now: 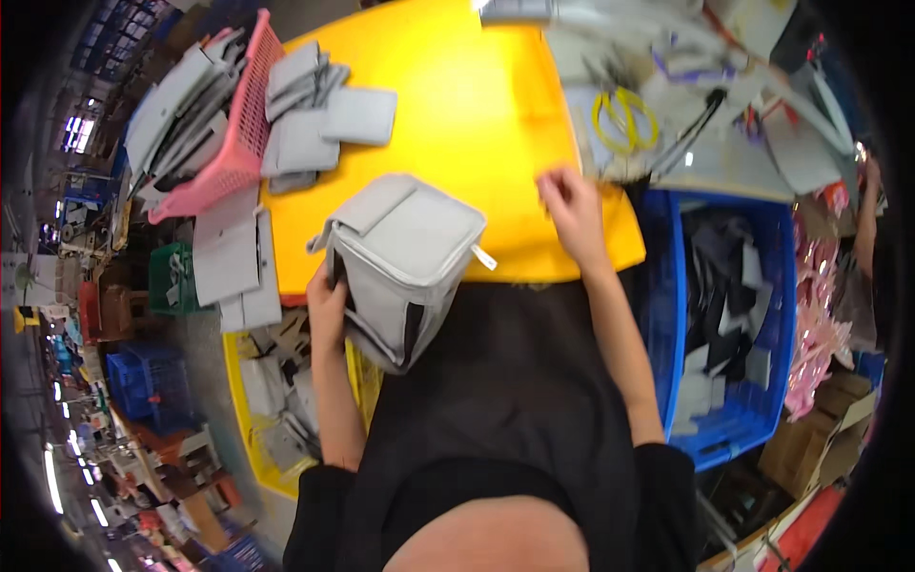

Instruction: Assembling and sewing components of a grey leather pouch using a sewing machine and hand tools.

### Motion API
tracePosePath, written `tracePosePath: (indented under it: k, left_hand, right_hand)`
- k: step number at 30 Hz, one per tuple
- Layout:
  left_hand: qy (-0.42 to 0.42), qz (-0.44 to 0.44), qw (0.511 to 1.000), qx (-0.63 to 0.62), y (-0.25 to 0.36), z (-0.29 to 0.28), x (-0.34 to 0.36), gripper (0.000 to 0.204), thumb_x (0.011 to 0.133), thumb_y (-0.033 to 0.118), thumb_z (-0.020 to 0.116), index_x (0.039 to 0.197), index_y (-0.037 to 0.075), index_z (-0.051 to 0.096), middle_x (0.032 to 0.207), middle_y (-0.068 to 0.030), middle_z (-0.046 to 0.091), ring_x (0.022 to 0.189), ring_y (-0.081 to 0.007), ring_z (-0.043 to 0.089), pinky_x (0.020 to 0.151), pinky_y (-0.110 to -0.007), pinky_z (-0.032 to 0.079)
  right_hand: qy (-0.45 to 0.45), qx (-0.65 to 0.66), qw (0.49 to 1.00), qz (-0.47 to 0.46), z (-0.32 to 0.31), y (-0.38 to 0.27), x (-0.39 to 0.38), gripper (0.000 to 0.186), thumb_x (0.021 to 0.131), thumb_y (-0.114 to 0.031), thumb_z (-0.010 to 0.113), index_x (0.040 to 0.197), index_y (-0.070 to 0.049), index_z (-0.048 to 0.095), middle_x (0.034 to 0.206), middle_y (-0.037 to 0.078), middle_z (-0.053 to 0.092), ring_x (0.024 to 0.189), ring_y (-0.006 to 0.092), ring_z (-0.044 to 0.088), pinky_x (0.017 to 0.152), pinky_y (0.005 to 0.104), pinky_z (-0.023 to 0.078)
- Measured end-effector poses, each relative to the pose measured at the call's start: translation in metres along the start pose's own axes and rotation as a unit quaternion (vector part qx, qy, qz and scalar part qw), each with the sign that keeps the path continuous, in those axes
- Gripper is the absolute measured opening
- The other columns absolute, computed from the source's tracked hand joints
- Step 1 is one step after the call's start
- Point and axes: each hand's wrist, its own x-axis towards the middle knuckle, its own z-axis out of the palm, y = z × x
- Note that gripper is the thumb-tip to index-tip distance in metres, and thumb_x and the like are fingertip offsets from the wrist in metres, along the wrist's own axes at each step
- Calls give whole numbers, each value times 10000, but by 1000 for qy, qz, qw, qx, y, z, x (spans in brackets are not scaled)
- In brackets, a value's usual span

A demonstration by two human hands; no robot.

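A grey boxy fabric bag [410,234] with a flap, piped edges and a small white tag is tilted at the near edge of the yellow work surface [467,105]. My left hand [329,307] grips its left side, with some fingers hidden behind the fabric. A black strip runs down the bag's near side. Apart from the bag, my right hand [572,212] hovers over the right part of the yellow surface, its fingers curled together. Whether something small is pinched there cannot be made out.
Grey fabric pieces [315,119] lie by a pink basket [243,124] at the far left. Yellow-handled scissors [624,121] rest at the far right. A blue crate [734,443] of dark and grey pieces stands right, a yellow crate [238,400] left. Another person's arm [865,214] shows at the right edge.
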Motion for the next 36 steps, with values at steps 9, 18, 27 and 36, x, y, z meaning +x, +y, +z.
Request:
tracePosePath:
  k: [9, 18, 27, 36]
  left_hand:
    - [-19, 33, 995, 96, 82, -38, 142, 460, 841, 11, 545, 1294, -63, 582, 1174, -127, 682, 1019, -217, 612, 965, -276, 437]
    - [-392, 49, 846, -357, 246, 83, 493, 564, 976, 357, 626, 1430, 44, 506, 1178, -128, 690, 1126, -291, 621, 995, -363, 482]
    - [-139, 14, 988, -73, 168, 182, 345, 400, 958, 311, 642, 1213, 3, 623, 1095, -155, 690, 929, -249, 666, 813, -363, 542]
    - [-63, 128, 971, -193, 181, 203, 261, 214, 1019, 136, 538, 1099, -4, 680, 989, -87, 699, 820, -154, 650, 699, -261, 523]
  right_hand:
    - [-8, 101, 967, 234, -60, 27, -84, 107, 960, -84, 598, 986, 3, 655, 714, 23, 598, 588, 87, 528, 548, 188, 417]
    - [18, 156, 957, 245, -68, 36, -70, 132, 958, -73, 590, 991, 31, 664, 786, 48, 651, 674, 107, 587, 624, 198, 464]
    - [-207, 138, 920, 303, -89, 42, -89, 236, 994, -149, 561, 935, 22, 711, 676, 31, 615, 596, 107, 515, 565, 221, 399]
    - [-294, -101, 908, 282, -205, 3, -54, 163, 957, -116, 603, 980, -14, 728, 725, 31, 658, 597, 117, 551, 582, 226, 429]
